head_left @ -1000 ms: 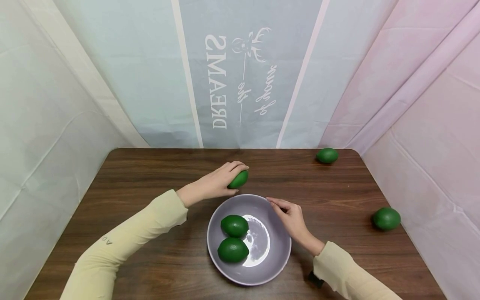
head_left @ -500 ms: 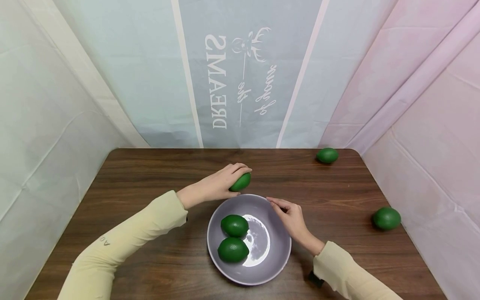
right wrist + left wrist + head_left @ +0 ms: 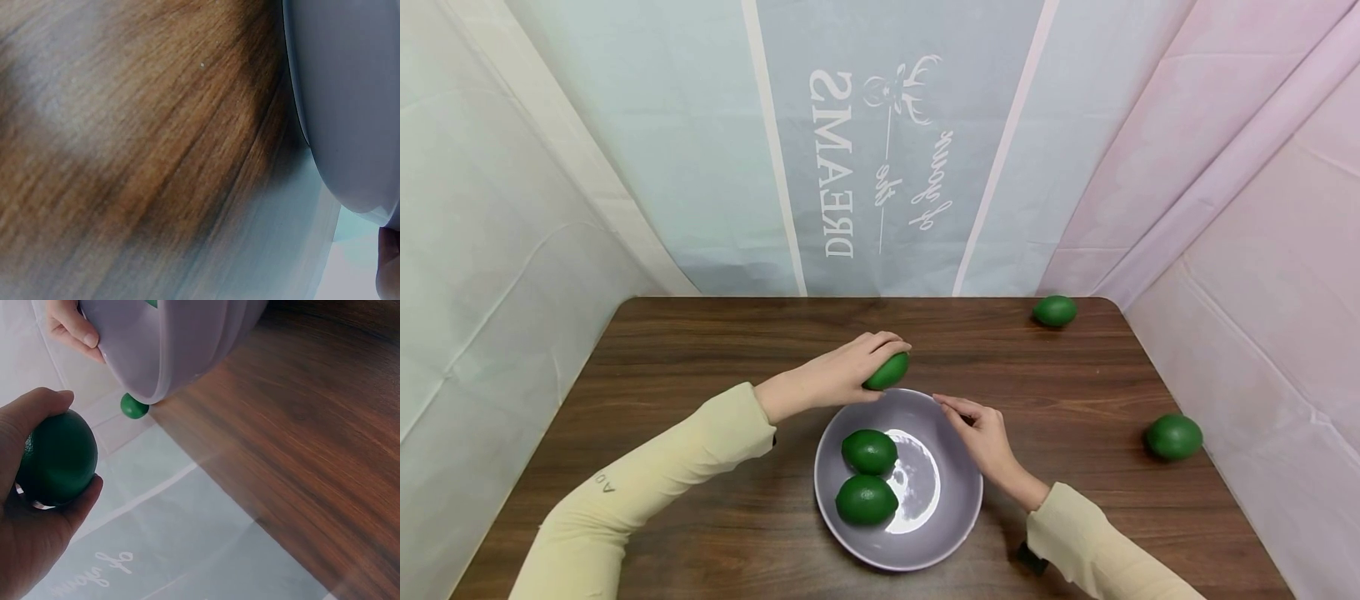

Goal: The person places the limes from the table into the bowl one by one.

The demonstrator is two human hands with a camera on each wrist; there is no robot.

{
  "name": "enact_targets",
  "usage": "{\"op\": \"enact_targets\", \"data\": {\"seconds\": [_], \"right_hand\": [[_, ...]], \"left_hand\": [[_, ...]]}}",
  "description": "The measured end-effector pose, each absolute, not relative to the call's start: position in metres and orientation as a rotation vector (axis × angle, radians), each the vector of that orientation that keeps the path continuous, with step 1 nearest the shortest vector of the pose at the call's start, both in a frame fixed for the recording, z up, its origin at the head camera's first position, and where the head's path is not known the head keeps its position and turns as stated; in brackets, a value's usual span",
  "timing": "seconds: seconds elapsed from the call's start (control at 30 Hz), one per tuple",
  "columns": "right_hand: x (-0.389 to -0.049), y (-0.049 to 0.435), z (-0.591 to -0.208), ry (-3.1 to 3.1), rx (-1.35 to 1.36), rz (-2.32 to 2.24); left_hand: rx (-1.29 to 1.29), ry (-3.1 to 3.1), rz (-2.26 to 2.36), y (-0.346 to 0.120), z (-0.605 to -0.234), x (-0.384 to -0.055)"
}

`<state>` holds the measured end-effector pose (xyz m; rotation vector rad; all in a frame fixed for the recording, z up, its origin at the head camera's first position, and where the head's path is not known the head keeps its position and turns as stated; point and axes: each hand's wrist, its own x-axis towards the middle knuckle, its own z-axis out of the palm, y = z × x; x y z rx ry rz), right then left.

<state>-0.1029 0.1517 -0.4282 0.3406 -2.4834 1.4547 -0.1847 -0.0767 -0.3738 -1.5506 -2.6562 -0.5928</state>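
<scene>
My left hand (image 3: 838,373) grips a green lime (image 3: 891,371) just above the far rim of a grey-purple bowl (image 3: 955,500). In the left wrist view the thumb and fingers wrap the lime (image 3: 62,459) from both sides. Inside the bowl's left half lie two more limes, a farther lime (image 3: 869,452) and a nearer lime (image 3: 867,500). On the bowl's far right, my right hand (image 3: 988,437) pinches the rim with thumb and fingertips. The right wrist view shows the bowl's outer wall (image 3: 350,106) and part of a finger (image 3: 387,265) at its rim.
Two loose limes are on the brown wooden table (image 3: 700,517): a lime (image 3: 1055,311) near the back right corner and a lime (image 3: 1174,437) by the right edge. Printed cloth (image 3: 887,167) hangs behind the table, with pale cloth walls at both sides.
My left hand has moved a little right and toward the bowl, carrying the lime to its far rim. The right hand and the bowl have stayed put.
</scene>
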Motion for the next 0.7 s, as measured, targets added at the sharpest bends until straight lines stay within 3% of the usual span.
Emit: {"op": "enact_targets", "data": {"seconds": [0.7], "right_hand": [[-0.102,0.153,-0.428,-2.488,0.348,1.452]], "left_hand": [[-1.656,-2.662,-0.465,-0.066,-0.366,-0.172]]}}
